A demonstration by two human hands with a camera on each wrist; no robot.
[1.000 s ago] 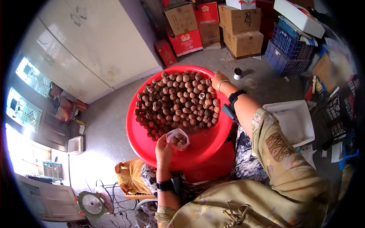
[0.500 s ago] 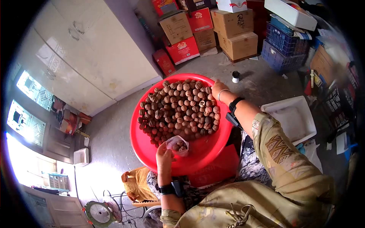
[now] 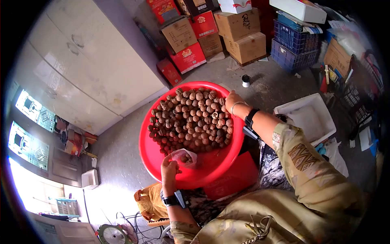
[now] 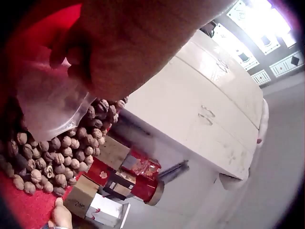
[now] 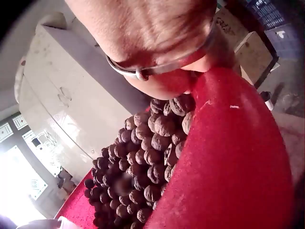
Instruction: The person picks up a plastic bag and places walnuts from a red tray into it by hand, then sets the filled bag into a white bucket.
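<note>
A large red basin (image 3: 211, 173) holds a heap of brown walnuts (image 3: 191, 118), one of them cracked open with its pale inside showing. Over the near part of the basin, my left hand (image 3: 169, 173) pinches the edge of a clear plastic bag (image 4: 52, 102) with a few walnuts inside. In the head view the bag (image 3: 191, 162) overlaps the near edge of the heap. My right hand (image 3: 235, 102) grips the basin's far right rim, its fingers partly hidden behind the wrist in the right wrist view. Walnuts lie right beside that hand, against the basin wall (image 5: 228, 143).
Stacked cartons (image 3: 243, 40) and blue crates (image 3: 294, 53) stand at the back. A white tub (image 3: 306, 116) sits on the floor to the right, and a small white cup (image 3: 245, 81) beyond the basin. White cabinets (image 3: 81, 73) line the left; a fan (image 3: 113, 235) stands low left.
The head view has shifted. My left hand has drawn the bag slightly left, and the bag now leans more to its side. My right hand stays on the rim.
</note>
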